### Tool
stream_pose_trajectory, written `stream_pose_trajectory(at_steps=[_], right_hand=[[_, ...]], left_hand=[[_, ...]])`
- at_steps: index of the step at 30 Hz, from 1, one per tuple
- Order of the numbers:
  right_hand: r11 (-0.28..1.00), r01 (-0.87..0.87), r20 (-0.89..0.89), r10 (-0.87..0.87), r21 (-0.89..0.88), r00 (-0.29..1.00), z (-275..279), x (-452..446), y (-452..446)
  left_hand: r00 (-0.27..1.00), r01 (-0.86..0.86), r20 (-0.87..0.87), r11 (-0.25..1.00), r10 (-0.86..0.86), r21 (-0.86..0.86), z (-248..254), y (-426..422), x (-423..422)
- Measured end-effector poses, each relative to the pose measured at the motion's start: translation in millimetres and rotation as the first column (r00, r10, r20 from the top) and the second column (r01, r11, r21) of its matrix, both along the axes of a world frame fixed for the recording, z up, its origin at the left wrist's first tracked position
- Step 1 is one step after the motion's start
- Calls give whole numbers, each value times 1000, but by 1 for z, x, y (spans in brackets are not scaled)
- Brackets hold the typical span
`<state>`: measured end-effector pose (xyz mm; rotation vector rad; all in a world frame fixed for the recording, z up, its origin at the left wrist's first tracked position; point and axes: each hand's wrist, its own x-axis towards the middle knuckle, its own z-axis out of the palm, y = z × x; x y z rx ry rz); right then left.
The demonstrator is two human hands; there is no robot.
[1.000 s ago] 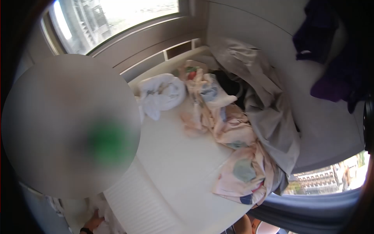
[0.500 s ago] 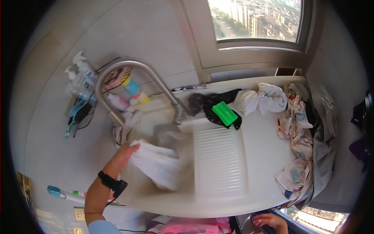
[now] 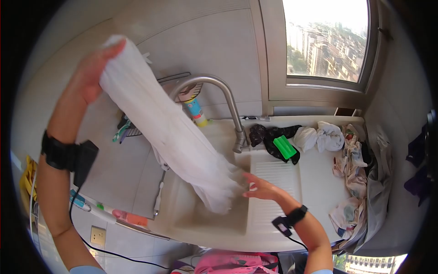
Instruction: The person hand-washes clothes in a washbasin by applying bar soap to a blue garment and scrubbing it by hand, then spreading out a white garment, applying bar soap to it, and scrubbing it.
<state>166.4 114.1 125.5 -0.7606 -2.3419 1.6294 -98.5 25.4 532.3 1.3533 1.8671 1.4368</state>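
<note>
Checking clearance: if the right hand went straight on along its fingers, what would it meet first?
The right hand would likely meet the hanging lower end of the white cloth first. Motion blur and a single view leave the depth gap unclear.

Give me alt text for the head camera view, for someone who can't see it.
A person's left hand holds up one end of a long white cloth over a sink, the right hand open near its lower end. Beside the faucet, a green block lies on a black bundle, with crumpled cloths further right.
</note>
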Motion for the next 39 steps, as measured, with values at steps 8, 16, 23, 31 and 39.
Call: stream_pose_trajectory(at_steps=[8,16,23,31,39], right_hand=[[949,313,-116,-308,30,944,-67,-114,-6],[670,27,-488,-566,-741,665,57,-75,30],[760,180,-650,-633,-624,421,196,21,32],[699,403,-707,-689,-591,158,202,180,76],[390,705,-377,-908,-592,185,1,318,60]], left_hand=[[992,130,-10,983,-130,131,102,-20,-36],[994,-102,54,989,97,110,71,-50,-75],[968,-235,115,965,222,118,7,-67,-114],[972,-33,235,996,14,79,-128,-43,-93],[848,424,427,885,-314,-191,-375,-43,-26]])
